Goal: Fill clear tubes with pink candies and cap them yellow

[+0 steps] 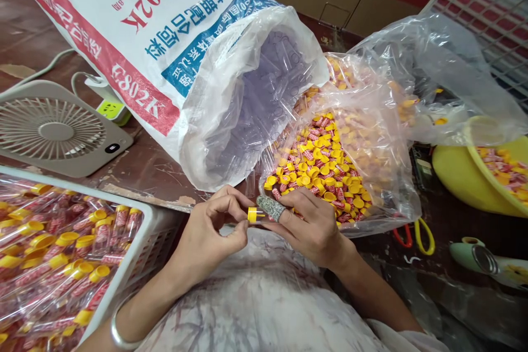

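Note:
In the head view my left hand (pixel 220 220) is closed, thumb and forefinger at a small yellow cap (pixel 251 214). The cap sits at the end of a short clear plastic tube (pixel 260 213), held in my right hand (pixel 313 225). A speckled grey cover (pixel 270 208) is wrapped around one digit of that hand; the tube's far part is hidden by my fingers. Just beyond my hands lies an open clear bag of yellow caps with red-and-white wrapped pieces (pixel 317 159). Beside it, a white woven sack (pixel 198 159) opens toward me with clear tubes (pixel 268 88) inside.
At left stand a grey fan (pixel 55 131) and a white crate (pixel 142 231) heaped with filled, yellow-capped tubes (pixel 68 239). On the right are a yellow basin (pixel 457 170), scissors with red and yellow handles (pixel 424 236) and a pale green cylindrical object (pixel 474 256). Cardboard boxes (pixel 371 5) stand behind.

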Available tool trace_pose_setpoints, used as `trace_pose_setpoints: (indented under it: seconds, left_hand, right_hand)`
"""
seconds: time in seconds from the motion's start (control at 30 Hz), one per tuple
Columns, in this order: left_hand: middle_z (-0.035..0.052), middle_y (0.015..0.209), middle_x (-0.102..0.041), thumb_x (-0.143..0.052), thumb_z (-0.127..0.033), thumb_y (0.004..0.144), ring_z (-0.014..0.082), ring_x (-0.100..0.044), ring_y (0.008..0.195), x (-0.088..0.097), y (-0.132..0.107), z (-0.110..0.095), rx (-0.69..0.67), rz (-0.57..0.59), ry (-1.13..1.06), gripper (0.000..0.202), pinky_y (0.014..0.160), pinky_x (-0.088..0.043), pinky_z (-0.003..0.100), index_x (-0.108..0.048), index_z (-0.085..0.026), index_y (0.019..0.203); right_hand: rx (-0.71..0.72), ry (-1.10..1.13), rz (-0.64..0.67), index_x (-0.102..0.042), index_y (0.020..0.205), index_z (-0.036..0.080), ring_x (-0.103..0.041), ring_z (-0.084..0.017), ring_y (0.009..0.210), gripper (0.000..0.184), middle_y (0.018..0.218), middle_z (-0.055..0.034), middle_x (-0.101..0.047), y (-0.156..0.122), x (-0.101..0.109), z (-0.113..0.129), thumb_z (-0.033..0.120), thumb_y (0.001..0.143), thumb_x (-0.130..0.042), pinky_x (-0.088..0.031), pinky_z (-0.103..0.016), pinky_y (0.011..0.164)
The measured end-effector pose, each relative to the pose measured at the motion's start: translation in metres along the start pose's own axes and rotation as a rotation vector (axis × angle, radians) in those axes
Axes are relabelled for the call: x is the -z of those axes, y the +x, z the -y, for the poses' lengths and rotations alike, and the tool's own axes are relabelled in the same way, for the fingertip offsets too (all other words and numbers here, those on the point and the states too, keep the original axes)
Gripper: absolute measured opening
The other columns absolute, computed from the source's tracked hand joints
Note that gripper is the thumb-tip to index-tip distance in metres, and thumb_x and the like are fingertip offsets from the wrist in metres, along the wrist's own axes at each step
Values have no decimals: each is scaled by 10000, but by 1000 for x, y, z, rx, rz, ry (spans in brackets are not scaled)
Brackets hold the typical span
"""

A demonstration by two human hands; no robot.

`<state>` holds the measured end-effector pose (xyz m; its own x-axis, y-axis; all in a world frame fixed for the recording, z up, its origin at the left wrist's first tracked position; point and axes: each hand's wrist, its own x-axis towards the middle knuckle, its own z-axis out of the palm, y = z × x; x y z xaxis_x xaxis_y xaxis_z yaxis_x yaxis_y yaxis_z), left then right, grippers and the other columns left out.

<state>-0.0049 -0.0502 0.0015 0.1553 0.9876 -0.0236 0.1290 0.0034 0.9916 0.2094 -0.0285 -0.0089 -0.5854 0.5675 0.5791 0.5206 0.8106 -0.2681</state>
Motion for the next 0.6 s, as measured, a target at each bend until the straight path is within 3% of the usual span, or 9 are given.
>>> trace_pose_setpoints:
  seconds: [0.3,0.43,0.53,0.6]
  left_hand:
    - [-6,914,-649,-626,-37,767,122,-612,853,2,-5,-2,-57,-6,48,189,766,-486,236,-561,-190,676]
    - [4,983,-661,-661,-98,861,142,-643,938,8,-3,-9,-116,81,-43,139,829,-522,251,-670,-236,869]
    - [3,1112,-653,-749,-156,843,159,-651,992,10,2,-18,-150,90,-161,418,856,-561,265,-647,-355,1196]
    - [10,1152,-633,-791,-183,815,180,-625,1058,11,1,-25,-215,69,-115,486,910,-558,280,-655,-377,1240]
  right_hand:
    - [-12,67,-48,-686,975,162,-614,-212,830,85,916,-80,-668,-3,-3,1,191,920,-744,-564,-361,774]
    - [-259,394,-75,-662,1026,192,-643,-210,876,123,957,-70,-667,2,-8,6,289,964,-704,-562,-349,788]
    - [-483,752,-67,-624,1099,214,-674,-192,862,213,926,-40,-679,7,-12,14,395,992,-658,-579,-303,752]
    - [-507,901,-100,-601,1161,239,-693,-178,850,235,948,-26,-699,11,-9,21,396,995,-655,-593,-282,736]
